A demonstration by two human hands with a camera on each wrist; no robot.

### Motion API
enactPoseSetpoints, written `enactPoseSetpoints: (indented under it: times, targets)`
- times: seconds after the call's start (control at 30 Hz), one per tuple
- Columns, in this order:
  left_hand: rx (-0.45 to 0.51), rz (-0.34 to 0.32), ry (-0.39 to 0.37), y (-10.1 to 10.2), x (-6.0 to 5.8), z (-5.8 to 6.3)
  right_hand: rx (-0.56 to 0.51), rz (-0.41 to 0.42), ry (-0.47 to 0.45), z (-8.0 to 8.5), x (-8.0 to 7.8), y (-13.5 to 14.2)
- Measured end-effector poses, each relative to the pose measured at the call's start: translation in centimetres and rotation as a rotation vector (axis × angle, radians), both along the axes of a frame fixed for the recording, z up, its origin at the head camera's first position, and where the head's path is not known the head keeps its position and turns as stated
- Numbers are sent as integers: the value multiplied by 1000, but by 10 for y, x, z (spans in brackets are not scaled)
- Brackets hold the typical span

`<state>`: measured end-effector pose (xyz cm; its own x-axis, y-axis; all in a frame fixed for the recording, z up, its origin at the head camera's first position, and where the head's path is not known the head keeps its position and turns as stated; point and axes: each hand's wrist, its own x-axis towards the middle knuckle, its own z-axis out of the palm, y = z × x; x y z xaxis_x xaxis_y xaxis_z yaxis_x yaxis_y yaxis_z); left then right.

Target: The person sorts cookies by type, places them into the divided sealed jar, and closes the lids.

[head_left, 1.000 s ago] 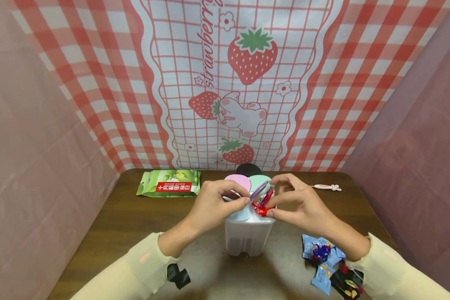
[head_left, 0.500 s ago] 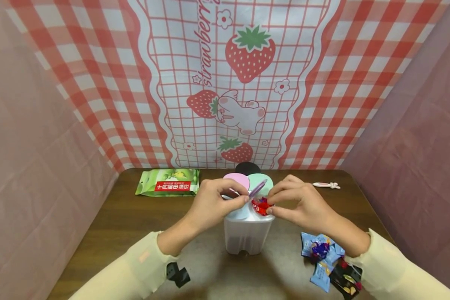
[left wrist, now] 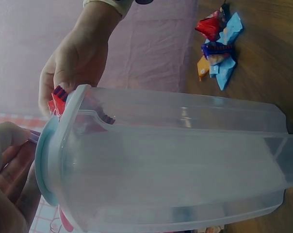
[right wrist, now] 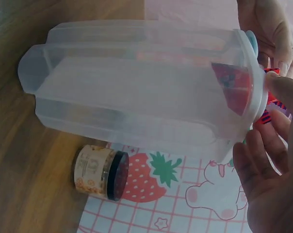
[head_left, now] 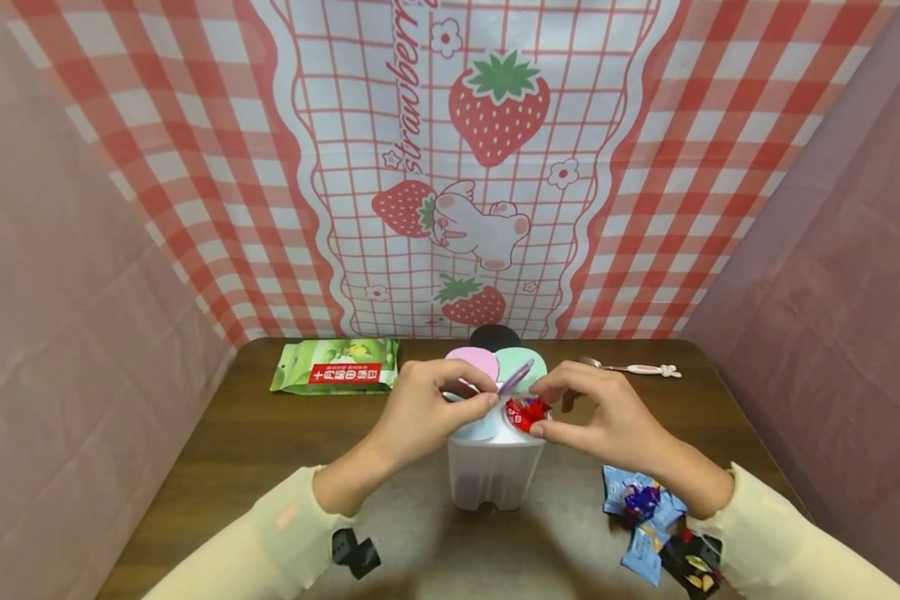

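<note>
A clear plastic storage container (head_left: 495, 475) with a white top stands upright in the head view. Its round flap lids are purple, light blue, pink and mint green. My left hand (head_left: 427, 408) pinches the raised purple lid (head_left: 516, 377) above its opening. Over that opening my right hand (head_left: 607, 408) has thumb and fingers curled about a red-wrapped candy packet (head_left: 525, 414). Part of the packet shows red through the container wall (right wrist: 231, 87) in the right wrist view; its striped end sticks out at the rim. The fingers partly hide it.
Blue, purple and black candy packets (head_left: 648, 533) lie in a pile at the right. A green bag (head_left: 337, 367) is at the back left, and a spoon (head_left: 645, 370) at the back right. Behind the container stands a black-lidded jar (right wrist: 100, 172).
The red packet has gone down into the opening, and its upright purple part has sunk. My right fingers have spread and shifted slightly. The left hand keeps the purple lid raised.
</note>
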<state>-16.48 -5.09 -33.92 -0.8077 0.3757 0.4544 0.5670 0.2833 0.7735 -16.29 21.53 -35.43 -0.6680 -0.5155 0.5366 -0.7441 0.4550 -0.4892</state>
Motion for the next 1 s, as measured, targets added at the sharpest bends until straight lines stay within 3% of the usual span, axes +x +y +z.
enactPoseSetpoints:
  times: [0.1, 0.3, 0.67, 0.9, 1.0]
  targets:
    - [3, -4, 6, 0, 0, 1, -21, 36, 0, 1, 0, 0]
    - [4, -9, 15, 0, -1, 1, -85, 117, 88, 0, -3, -4]
    - [14, -10, 12, 2, 0, 0, -94, 164, 155, -12, -7, -10]
    - [25, -2, 26, 3, -1, 0, -174, 175, 70, -9, -7, 5]
    - [34, 1, 28, 3, -2, 0, -168, 141, 18, -5, -7, 19]
